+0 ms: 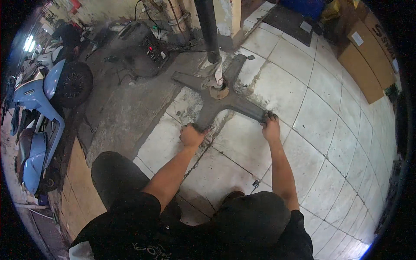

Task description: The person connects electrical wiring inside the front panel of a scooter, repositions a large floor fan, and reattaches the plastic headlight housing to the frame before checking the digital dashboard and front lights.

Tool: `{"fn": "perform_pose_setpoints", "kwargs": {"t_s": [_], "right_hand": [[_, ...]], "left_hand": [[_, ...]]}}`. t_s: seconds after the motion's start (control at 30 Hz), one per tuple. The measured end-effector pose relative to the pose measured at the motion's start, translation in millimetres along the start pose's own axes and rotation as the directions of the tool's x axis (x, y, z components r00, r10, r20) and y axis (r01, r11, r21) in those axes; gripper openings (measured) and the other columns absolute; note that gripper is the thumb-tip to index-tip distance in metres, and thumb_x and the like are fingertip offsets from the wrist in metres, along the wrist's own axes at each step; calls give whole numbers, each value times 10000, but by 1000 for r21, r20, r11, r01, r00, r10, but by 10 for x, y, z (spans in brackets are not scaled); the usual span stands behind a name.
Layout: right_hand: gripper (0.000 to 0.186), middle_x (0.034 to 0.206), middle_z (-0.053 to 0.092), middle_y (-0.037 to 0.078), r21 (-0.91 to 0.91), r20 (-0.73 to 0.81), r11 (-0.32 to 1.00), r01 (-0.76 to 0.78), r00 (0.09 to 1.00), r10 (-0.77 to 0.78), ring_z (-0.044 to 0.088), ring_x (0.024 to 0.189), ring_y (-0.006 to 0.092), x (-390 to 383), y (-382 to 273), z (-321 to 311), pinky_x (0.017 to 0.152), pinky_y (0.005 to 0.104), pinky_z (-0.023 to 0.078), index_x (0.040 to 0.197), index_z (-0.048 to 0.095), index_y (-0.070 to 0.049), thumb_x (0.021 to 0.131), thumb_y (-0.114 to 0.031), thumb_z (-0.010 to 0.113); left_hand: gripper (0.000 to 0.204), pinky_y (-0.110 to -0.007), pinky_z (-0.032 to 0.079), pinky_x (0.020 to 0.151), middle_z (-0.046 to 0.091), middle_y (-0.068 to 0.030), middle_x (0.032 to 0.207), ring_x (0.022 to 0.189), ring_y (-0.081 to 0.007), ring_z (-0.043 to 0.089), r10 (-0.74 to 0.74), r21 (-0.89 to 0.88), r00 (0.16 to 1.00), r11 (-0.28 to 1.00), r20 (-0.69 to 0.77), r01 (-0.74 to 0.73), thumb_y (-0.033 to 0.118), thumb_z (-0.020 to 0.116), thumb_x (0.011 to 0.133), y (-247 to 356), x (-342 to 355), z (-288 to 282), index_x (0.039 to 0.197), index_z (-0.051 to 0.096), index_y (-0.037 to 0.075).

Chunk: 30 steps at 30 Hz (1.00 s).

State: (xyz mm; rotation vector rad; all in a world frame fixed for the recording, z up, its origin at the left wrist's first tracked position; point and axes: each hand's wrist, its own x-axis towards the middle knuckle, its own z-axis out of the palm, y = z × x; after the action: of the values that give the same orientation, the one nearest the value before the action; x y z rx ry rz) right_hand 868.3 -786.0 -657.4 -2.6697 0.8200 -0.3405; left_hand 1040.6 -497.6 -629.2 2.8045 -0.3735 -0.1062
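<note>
A dark grey four-legged cross base (pixel 223 102) rests on the tiled floor in front of me. My left hand (pixel 192 135) is closed on the end of its near left leg. At the end of the near right leg, my right hand (pixel 271 126) is closed too, its fingers curled over the tip. A brownish collar (pixel 219 92) sits at the centre of the base. Above it rises a black pole (pixel 207 32) that leaves the top of the view. Whitish, crumpled wrapping (pixel 218 76) covers the lower part between pole and collar.
A blue scooter (pixel 45 102) stands at the left. Behind the base, a dark machine (pixel 141 50) with a red light sits by the wall (pixel 106 11). Cardboard boxes (pixel 366 56) lean at the right, near a dark mat (pixel 291 24). Small debris (pixel 256 183) lies on the tiles.
</note>
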Motion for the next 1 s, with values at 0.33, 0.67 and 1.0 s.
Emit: {"fn": "perform_pose_setpoints", "kwargs": {"t_s": [0.33,0.67,1.0], "right_hand": [[586,1278,513,191,22,-39,997,71,997,-70,451,1170,387,193,260,-120,989,408,407,1279,515,-52,714,-47,669],[601,1289,508,165,40,-6,998,56,998,-56,437,1188,377,191,368,-155,999,404,402,1297,501,-86,724,-98,684],[436,1236,532,205,15,7,998,60,998,-60,477,1135,389,219,353,-109,946,415,428,1199,557,-48,767,-77,604]], "left_hand": [[640,-455,521,669,653,-220,790,774,-373,653,57,-45,993,998,106,-52,543,803,567,192,-113,-8,844,638,-9],[627,-421,528,672,670,-183,821,781,-348,663,43,65,982,996,182,-55,560,782,589,362,-146,-131,842,646,3],[565,-428,518,726,659,-211,867,830,-364,649,121,-57,963,992,241,-110,456,786,613,200,-142,-110,885,636,-16]]}}
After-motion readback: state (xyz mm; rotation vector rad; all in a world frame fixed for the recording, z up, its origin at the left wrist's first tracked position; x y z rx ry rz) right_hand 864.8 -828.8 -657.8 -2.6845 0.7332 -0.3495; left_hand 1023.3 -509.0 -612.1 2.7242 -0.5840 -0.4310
